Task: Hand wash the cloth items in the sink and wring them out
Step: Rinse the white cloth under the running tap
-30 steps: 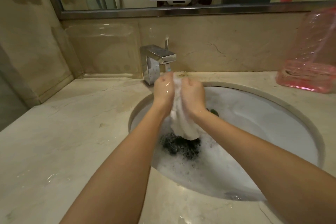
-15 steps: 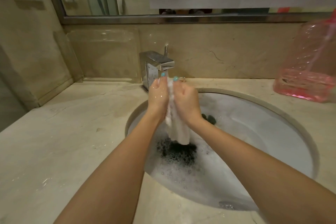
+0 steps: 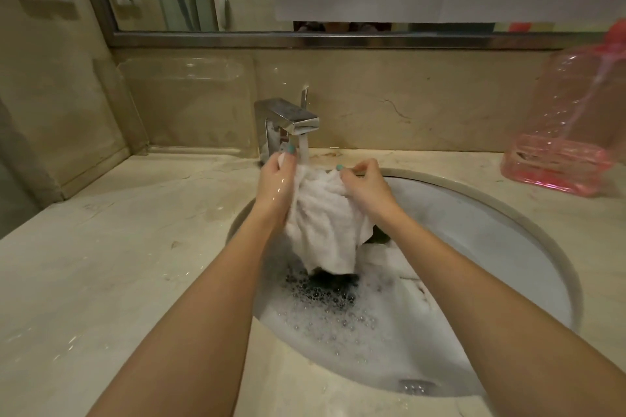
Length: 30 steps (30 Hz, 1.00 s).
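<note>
1. The white cloth hangs just under the tap, and the stream of water falls on its top edge.
2. The left hand grips the top corner of the cloth that is closer to the tap, with the fingers curled round it and the thumb pointing up beside the stream.
3. The right hand pinches the other top corner, a little to the right of the tap, between the thumb and the first fingers.
4. So both hands hold the same upper edge, and they are near each other but apart. The long axis of the cloth runs downward from the tap into the sink.
5. The loose lower end hangs below both hands, over a dark cloth that lies in the foam in front of the tap. It may touch the dark cloth, but I cannot tell.
6. A second white cloth lies in the sink, below and to the right of the tap, partly under the right forearm.
7. I think this is a rinse. To wring the cloth, one hand must go down to the free end; neither hand looks clearly nearer to it.
</note>
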Each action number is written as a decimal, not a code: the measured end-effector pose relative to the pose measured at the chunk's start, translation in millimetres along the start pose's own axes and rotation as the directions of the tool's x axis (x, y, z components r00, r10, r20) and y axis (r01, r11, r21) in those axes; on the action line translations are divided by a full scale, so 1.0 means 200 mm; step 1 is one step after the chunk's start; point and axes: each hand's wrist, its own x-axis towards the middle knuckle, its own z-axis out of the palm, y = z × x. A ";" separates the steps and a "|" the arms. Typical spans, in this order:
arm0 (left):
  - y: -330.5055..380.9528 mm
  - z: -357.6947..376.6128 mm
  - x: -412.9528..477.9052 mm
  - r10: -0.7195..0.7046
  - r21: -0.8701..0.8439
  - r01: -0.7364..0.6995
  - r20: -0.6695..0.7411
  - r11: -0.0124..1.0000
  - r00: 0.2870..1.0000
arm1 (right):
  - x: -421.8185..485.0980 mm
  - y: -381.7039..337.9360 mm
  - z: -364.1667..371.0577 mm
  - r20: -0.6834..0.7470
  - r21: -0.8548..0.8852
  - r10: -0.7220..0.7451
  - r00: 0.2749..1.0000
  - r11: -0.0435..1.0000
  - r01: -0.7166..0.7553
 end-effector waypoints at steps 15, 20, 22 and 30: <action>-0.12 -0.02 -0.02 -0.205 0.638 -0.156 0.454 0.754 0.867 | 0.01 0.20 0.01 0.473 -0.527 0.065 0.878 0.820 0.223; -0.18 -0.04 -0.01 -0.447 0.762 -0.182 0.536 0.621 0.716 | 0.01 0.24 0.01 0.408 -0.669 0.013 0.913 0.684 0.290; -0.19 -0.05 0.00 -0.491 0.774 -0.178 0.542 0.608 0.682 | 0.03 0.21 -0.03 0.439 -0.504 -0.022 0.898 0.821 0.267; -0.08 -0.08 0.00 -0.255 0.555 -0.113 0.542 0.824 0.801 | 0.02 0.00 -0.05 0.301 0.107 -0.084 0.950 0.993 0.054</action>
